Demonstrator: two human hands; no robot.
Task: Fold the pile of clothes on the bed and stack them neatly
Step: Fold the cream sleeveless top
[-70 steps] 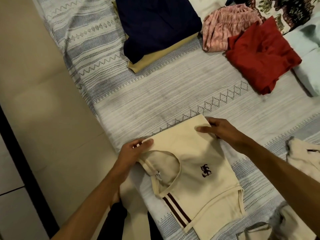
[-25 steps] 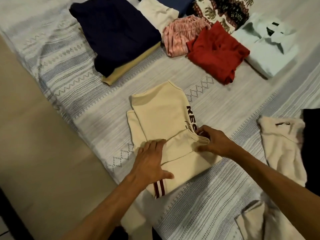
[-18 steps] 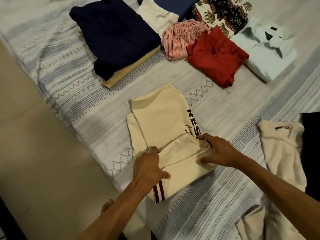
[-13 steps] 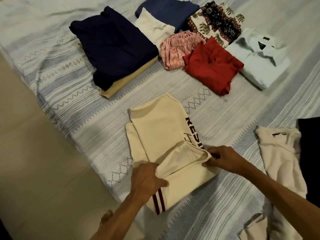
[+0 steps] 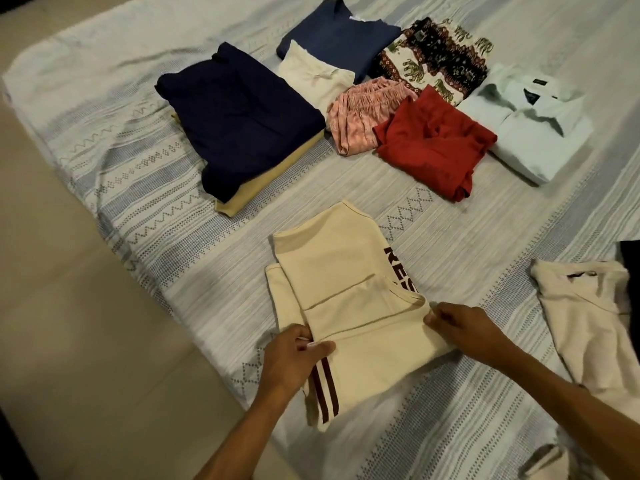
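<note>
A cream T-shirt point(image 5: 349, 306) with dark lettering and two maroon stripes lies partly folded on the striped bedspread point(image 5: 467, 258), near the bed's front edge. My left hand point(image 5: 294, 355) pinches its near left fold beside the stripes. My right hand point(image 5: 460, 327) pinches the right end of the same fold, by the neckline. Farther back lie folded clothes: a navy garment point(image 5: 239, 116) on a tan one, a blue top point(image 5: 343, 39), a white piece point(image 5: 315, 77), pink shorts point(image 5: 363, 112), a red top point(image 5: 433, 143), a patterned cloth point(image 5: 436, 60) and a pale shirt point(image 5: 533, 123).
An unfolded cream garment point(image 5: 588, 327) lies at the right with a dark piece point(image 5: 632, 271) beyond it. More loose cloth point(image 5: 547, 462) shows at the bottom right. The beige floor point(image 5: 86, 341) runs along the bed's left edge.
The shirt was folded over, its logo side now hidden. Both hands slid down to the near fold's ends and gripped it. The view has tilted up, showing more of the folded clothes.
</note>
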